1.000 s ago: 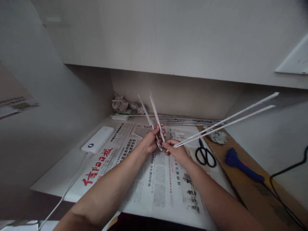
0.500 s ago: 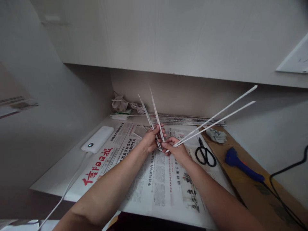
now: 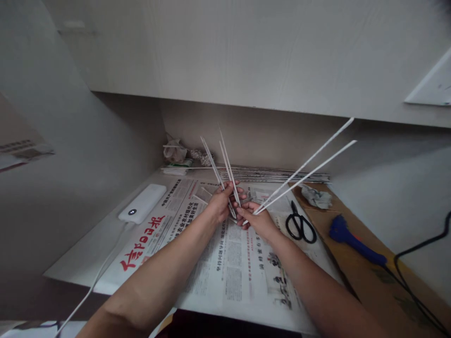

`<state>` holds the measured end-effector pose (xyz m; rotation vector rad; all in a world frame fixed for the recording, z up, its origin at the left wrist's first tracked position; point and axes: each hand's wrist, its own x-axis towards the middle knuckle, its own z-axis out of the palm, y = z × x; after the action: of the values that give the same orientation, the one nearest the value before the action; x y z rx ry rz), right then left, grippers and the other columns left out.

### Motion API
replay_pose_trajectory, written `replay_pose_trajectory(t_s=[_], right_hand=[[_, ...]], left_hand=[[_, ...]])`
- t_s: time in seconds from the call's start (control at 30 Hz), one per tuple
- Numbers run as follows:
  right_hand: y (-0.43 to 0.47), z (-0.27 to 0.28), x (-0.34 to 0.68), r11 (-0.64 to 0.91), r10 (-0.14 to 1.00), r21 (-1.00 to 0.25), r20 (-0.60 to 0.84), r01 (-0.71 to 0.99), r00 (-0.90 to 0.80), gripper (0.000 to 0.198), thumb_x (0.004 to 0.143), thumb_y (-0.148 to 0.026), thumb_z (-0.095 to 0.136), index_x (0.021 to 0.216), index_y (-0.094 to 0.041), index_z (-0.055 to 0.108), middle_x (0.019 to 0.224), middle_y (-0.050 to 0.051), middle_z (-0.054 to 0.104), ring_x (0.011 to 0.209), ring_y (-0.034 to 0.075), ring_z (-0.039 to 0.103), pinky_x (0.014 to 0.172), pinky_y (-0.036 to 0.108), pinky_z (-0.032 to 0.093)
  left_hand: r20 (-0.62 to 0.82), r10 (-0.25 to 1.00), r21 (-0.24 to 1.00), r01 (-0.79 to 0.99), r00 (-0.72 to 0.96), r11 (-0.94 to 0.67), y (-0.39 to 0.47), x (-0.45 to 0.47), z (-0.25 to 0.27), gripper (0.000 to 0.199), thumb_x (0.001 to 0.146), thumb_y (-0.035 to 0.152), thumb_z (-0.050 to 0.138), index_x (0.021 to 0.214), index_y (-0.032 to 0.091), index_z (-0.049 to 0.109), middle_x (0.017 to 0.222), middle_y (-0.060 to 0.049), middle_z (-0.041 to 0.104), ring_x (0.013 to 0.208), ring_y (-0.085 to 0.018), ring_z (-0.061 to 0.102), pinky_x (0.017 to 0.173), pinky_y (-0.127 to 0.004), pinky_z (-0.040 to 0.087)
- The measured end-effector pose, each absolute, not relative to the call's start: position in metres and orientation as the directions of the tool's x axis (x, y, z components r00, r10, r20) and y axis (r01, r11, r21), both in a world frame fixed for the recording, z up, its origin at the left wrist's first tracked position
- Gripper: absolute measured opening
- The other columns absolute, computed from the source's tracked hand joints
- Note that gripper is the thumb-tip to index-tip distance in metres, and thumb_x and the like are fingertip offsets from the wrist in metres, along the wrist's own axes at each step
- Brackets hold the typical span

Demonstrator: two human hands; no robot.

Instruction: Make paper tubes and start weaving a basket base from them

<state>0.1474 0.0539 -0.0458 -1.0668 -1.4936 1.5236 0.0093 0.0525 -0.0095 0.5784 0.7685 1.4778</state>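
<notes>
My left hand [image 3: 222, 201] is closed around thin white paper sticks [image 3: 212, 162] that point upward and fan apart. Close beside it, my right hand [image 3: 255, 216] pinches the lower ends of two longer paper sticks [image 3: 306, 176], which slant up to the right. The sticks meet at a low point between the hands, where fingers partly cover the joint. Both hands are just above the newspaper [image 3: 234, 277], and their fingertips nearly touch.
Black-handled scissors [image 3: 299, 227] lie right of my right hand. A blue glue gun [image 3: 357, 244] and crumpled plastic [image 3: 317, 197] rest on cardboard [image 3: 373, 293]. More paper sticks [image 3: 282, 176] lie along the back wall. A white power bank [image 3: 143, 204] sits left. An overhanging panel [image 3: 246, 56] is above.
The long sticks in my right hand have swung left and slightly up at their far ends. Near my left hand, the upright sticks have spread apart a little. Both hands stay almost in place.
</notes>
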Motion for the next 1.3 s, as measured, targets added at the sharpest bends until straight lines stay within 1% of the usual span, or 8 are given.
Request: replay_pose_trajectory(t_s=[0.2,0.4,0.57,0.7,0.83,0.97,1.13,1.3], right_hand=[[0.053,-0.047,0.146,-0.003,0.928,-0.99,-0.054,0.138,-0.368,0.035,0.07,-0.05,0.071,0.073,-0.019,0.055,0.062,-0.002,0.064,0.049,0.012,0.062,0.039,0.02,0.045],[0.051,-0.045,0.147,0.021,0.953,-0.986,-0.031,0.165,-0.302,0.032,0.073,-0.048,0.068,0.071,-0.019,0.056,0.059,-0.003,0.063,0.047,0.011,0.059,0.039,0.019,0.044],[0.052,-0.046,0.148,0.028,0.957,-0.982,-0.027,0.186,-0.289,0.032,0.073,-0.05,0.068,0.071,-0.02,0.055,0.058,-0.003,0.062,0.046,0.012,0.06,0.037,0.02,0.043],[0.053,-0.049,0.148,0.045,0.956,-0.981,-0.013,0.189,-0.293,0.034,0.074,-0.052,0.066,0.069,-0.021,0.053,0.058,-0.002,0.063,0.046,0.012,0.06,0.037,0.02,0.044],[0.051,-0.047,0.147,0.049,0.956,-0.977,-0.015,0.21,-0.295,0.032,0.075,-0.049,0.066,0.069,-0.021,0.051,0.058,-0.002,0.063,0.046,0.013,0.06,0.036,0.02,0.043],[0.047,-0.042,0.147,0.061,0.954,-0.974,-0.007,0.216,-0.3,0.031,0.076,-0.048,0.064,0.069,-0.021,0.051,0.056,-0.003,0.061,0.044,0.013,0.059,0.035,0.02,0.042],[0.046,-0.039,0.146,0.079,0.954,-0.972,0.009,0.22,-0.3,0.027,0.075,-0.046,0.065,0.074,-0.021,0.054,0.057,-0.003,0.061,0.043,0.012,0.058,0.035,0.021,0.042],[0.046,-0.04,0.146,0.101,0.95,-0.97,0.027,0.223,-0.312,0.025,0.074,-0.044,0.065,0.075,-0.021,0.055,0.059,-0.003,0.061,0.043,0.011,0.056,0.039,0.022,0.043]], left_hand=[[-0.084,0.995,0.761,-0.648,-0.052,0.031,0.053,0.01,-0.011,0.014,0.089,0.026,0.054,0.099,0.017,0.059,0.072,-0.003,0.064,0.059,-0.014,0.066,0.035,-0.015,0.036],[-0.102,0.994,0.775,-0.629,-0.032,0.059,0.051,0.014,-0.011,0.032,0.086,0.044,0.059,0.1,0.015,0.063,0.074,-0.004,0.065,0.053,-0.012,0.061,0.037,-0.017,0.039],[-0.075,0.997,0.792,-0.609,-0.038,0.036,0.049,0.016,-0.009,0.039,0.082,0.05,0.061,0.098,0.015,0.066,0.075,-0.005,0.066,0.061,-0.013,0.064,0.04,-0.017,0.041],[-0.053,0.998,0.805,-0.593,-0.047,0.015,0.049,0.016,-0.011,0.037,0.082,0.049,0.06,0.098,0.016,0.067,0.077,-0.006,0.067,0.065,-0.014,0.064,0.048,-0.019,0.046],[-0.059,0.998,0.768,-0.64,-0.035,0.023,0.048,0.018,-0.01,0.034,0.084,0.045,0.061,0.097,0.014,0.066,0.072,-0.005,0.065,0.064,-0.014,0.063,0.055,-0.022,0.051],[-0.066,0.998,0.73,-0.682,0.007,0.053,0.046,0.019,-0.007,0.031,0.085,0.041,0.061,0.1,0.014,0.063,0.069,-0.003,0.062,0.06,-0.013,0.062,0.055,-0.024,0.053],[-0.069,0.998,0.723,-0.689,0.01,0.057,0.046,0.019,-0.007,0.028,0.082,0.037,0.066,0.099,0.015,0.06,0.07,-0.001,0.06,0.059,-0.012,0.062,0.056,-0.024,0.055],[-0.072,0.997,0.719,-0.692,0.001,0.053,0.048,0.019,-0.011,0.017,0.088,0.031,0.058,0.095,0.016,0.058,0.066,0.001,0.057,0.056,-0.01,0.06,0.056,-0.025,0.055]])
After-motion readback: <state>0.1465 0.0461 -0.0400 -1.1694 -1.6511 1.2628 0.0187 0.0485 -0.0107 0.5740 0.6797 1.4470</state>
